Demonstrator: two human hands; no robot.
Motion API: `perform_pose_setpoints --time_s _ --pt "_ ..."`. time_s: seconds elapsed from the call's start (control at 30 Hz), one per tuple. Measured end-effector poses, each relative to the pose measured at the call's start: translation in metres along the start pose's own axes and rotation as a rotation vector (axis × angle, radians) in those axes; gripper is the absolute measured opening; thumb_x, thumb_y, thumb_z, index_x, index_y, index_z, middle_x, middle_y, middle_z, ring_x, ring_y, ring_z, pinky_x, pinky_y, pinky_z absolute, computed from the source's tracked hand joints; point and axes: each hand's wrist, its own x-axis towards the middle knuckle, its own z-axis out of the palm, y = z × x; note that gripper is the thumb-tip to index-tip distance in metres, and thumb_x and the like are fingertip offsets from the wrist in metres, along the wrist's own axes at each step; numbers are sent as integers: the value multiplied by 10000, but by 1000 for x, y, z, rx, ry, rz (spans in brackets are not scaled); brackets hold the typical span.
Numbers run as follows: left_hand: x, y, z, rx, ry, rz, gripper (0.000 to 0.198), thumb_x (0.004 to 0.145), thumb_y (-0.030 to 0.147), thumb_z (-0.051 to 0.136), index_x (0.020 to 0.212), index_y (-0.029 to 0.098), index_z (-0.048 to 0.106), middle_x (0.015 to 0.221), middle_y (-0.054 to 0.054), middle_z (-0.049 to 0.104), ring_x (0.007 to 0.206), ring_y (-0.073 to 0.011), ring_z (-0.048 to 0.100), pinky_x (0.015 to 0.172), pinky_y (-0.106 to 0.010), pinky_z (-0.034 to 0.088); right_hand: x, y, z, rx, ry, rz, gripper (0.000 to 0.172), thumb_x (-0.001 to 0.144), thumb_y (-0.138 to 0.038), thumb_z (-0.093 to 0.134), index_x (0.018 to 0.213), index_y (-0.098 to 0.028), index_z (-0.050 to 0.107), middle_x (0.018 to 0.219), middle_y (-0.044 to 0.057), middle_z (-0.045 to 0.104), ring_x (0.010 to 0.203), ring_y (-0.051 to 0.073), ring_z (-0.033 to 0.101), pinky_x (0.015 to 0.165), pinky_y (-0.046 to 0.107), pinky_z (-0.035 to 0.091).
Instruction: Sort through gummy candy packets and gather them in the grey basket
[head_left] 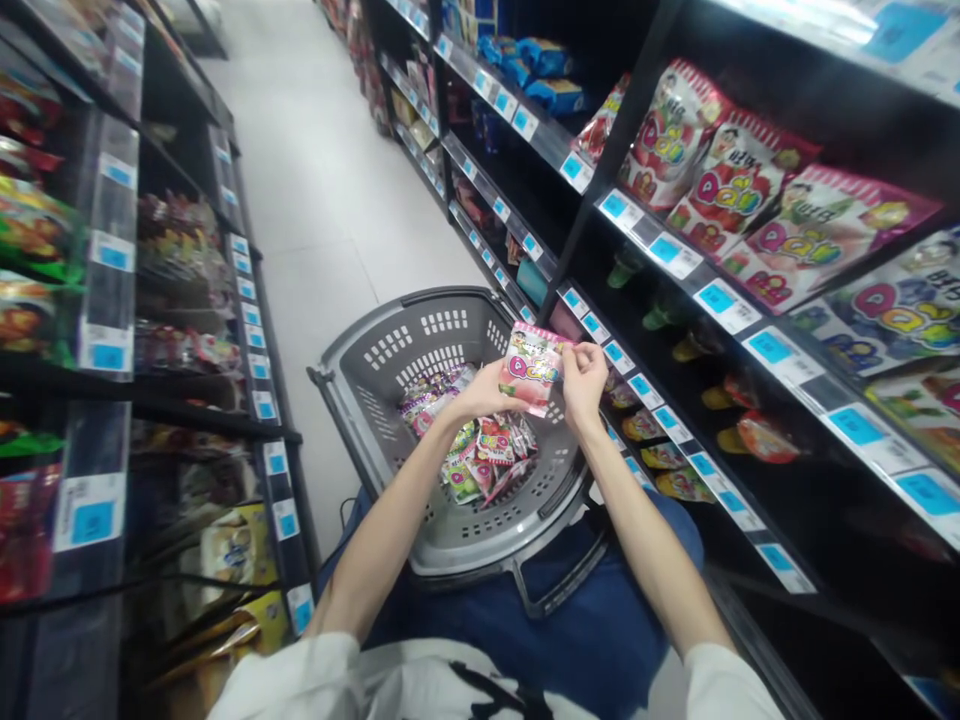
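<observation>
Both hands hold a small pink-and-white bag of gummy candy (531,370) above a grey shopping basket (465,535). My left hand (484,392) grips the bag from its left and lower side, thumb along the bottom. My right hand (585,380) pinches the bag's upper right edge. Inside the basket lie several small candy bags (480,455), green, red and pink ones near me and purple ones (431,395) farther off. The basket rests against my blue-clad legs, its black handle (562,590) folded down on the near side.
On the right, a dark shelf holds large gummy candy bags (739,185), with fruit-coloured cups (757,435) below. Price labels (720,300) line the shelf edges. Another shelf (109,250) with packaged snacks stands close on the left. A pale tiled aisle (300,180) runs ahead between them.
</observation>
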Motion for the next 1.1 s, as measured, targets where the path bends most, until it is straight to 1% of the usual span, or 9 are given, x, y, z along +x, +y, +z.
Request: perform_pose_setpoints --time_s 0.13,0.23,0.33,0.43,0.57,0.77,0.9,1.03,1.1 --pt "2 -4 5 314 273 86 531 692 240 793 1185 124 632 1081 -90 692 975 -238 663 928 -386 540 -7 1 2 -29 -150 120 696 680 -500 826 1210 -192 497 1343 105 573 1126 169 628 975 292 540" --pt "0 -6 9 662 396 261 387 839 160 602 1224 155 646 1078 -94 629 959 -210 633 840 -316 534 -14 1 6 31 -330 207 1005 608 -475 884 1415 -211 347 1467 137 497 1253 208 587 1100 357 502" --pt "-3 -8 10 887 424 446 431 902 108 469 1287 197 641 989 -77 596 890 -184 611 710 -261 505 -20 -6 8 67 -404 175 1143 571 -441 908 1499 -238 272 1567 126 391 1360 226 510 1141 376 484" --pt "-6 -13 6 968 492 652 437 939 96 429 1284 230 660 870 -60 576 815 -170 581 682 -256 484 -25 -21 9 176 -450 141 1124 573 -442 905 1512 -275 309 1574 92 395 1341 230 533 1121 388 508" --pt "-8 -21 1 966 500 836 417 991 131 431 1275 311 678 778 -37 540 731 -141 545 714 -261 480 -27 -41 6 295 -539 167 1067 535 -442 920 1461 -278 416 1454 85 543 1305 261 572 1104 441 517" --pt "-7 -16 6 897 592 909 401 935 139 572 1267 336 679 984 -75 606 989 -198 595 889 -348 506 -24 -36 -1 270 -588 181 892 603 -437 900 1379 -224 516 1284 98 655 1251 274 607 1093 463 511" --pt "-7 -6 9 917 629 867 418 884 125 588 1282 245 637 1167 -116 609 1136 -236 572 901 -374 544 -10 -35 -15 -43 -680 2 955 627 -414 893 1444 -195 451 1393 123 576 1288 282 577 1145 477 457" --pt "-7 -1 5 794 578 711 398 879 89 549 1254 211 597 1220 -117 608 1167 -223 571 913 -372 556 13 -32 -42 -829 -778 -245 909 709 -283 824 1507 -152 409 1568 151 390 1513 306 305 1286 478 217" --pt "-6 0 4 749 605 688 376 875 81 547 1229 205 580 1211 -112 610 1173 -221 572 937 -379 554 22 -25 -52 -1224 -715 -147 932 777 -312 777 1559 -94 319 1612 199 288 1544 335 220 1286 490 184"
